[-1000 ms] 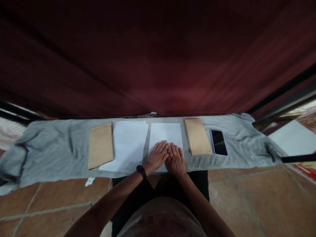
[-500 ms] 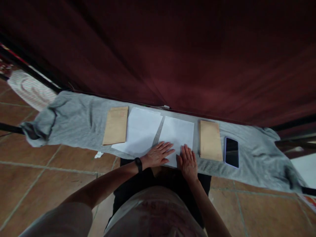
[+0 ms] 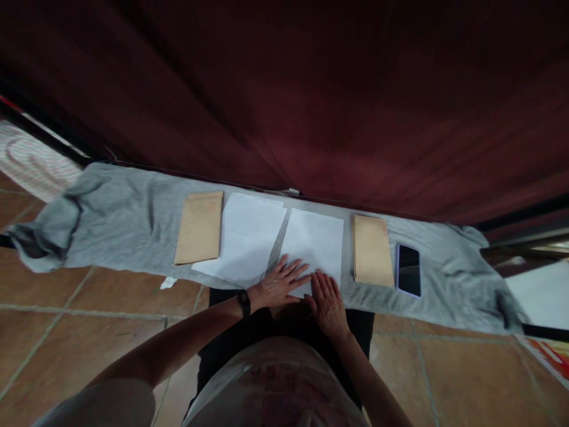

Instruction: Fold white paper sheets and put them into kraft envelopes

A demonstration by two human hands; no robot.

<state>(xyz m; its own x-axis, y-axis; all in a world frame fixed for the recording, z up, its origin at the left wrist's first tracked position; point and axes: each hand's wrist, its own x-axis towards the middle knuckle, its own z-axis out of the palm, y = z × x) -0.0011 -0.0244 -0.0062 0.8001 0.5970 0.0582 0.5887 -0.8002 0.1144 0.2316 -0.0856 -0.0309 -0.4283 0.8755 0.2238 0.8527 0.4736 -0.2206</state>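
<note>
A white sheet of paper lies on the grey cloth in front of me. My left hand rests on its lower left part, fingers spread and pointing right. On the sheet's near edge my right hand lies with its fingers stretched out flat, close to the left fingertips. Left of this sheet are more white sheets, slightly fanned. A stack of brown envelopes overlaps their left side. Another stack of brown envelopes lies to the right of my right hand.
A phone with a pale purple edge lies right of the right envelopes. The grey cloth covers the narrow bench surface. Behind it hangs a dark red curtain. A small white scrap is by the cloth's front edge.
My right hand has moved left along the sheet's near edge, closer to my left hand. The left hand stays spread on the paper. The whole view has shifted slightly.
</note>
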